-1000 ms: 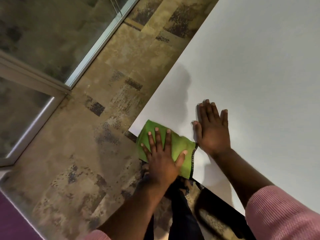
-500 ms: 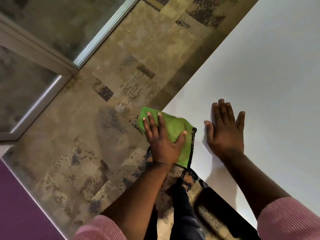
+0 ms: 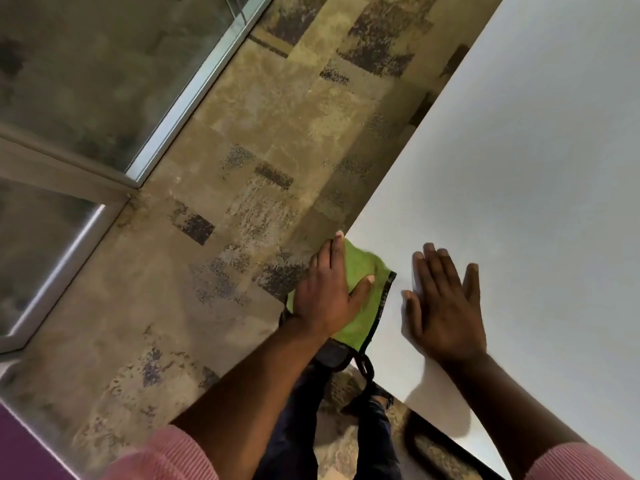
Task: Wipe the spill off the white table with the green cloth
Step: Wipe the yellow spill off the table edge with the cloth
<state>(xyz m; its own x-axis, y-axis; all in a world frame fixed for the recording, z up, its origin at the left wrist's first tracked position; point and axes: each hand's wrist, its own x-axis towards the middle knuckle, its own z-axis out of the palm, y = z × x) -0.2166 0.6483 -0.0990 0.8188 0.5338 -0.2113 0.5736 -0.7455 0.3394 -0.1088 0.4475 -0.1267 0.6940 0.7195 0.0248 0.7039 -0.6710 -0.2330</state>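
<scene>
The wiping step is judged underway: the soft green microfibre cloth [image 3: 360, 271] is pressed flat-palmed by the left hand [image 3: 329, 296] at the smooth white table [image 3: 519, 168] corner, the right hand [image 3: 446, 306] lies open, empty; another stroke inward seems needed, no spill being visible.

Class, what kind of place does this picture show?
Probably an office or meeting room: a plain white table, patterned carpet tiles and a metal-framed glass partition.
</scene>
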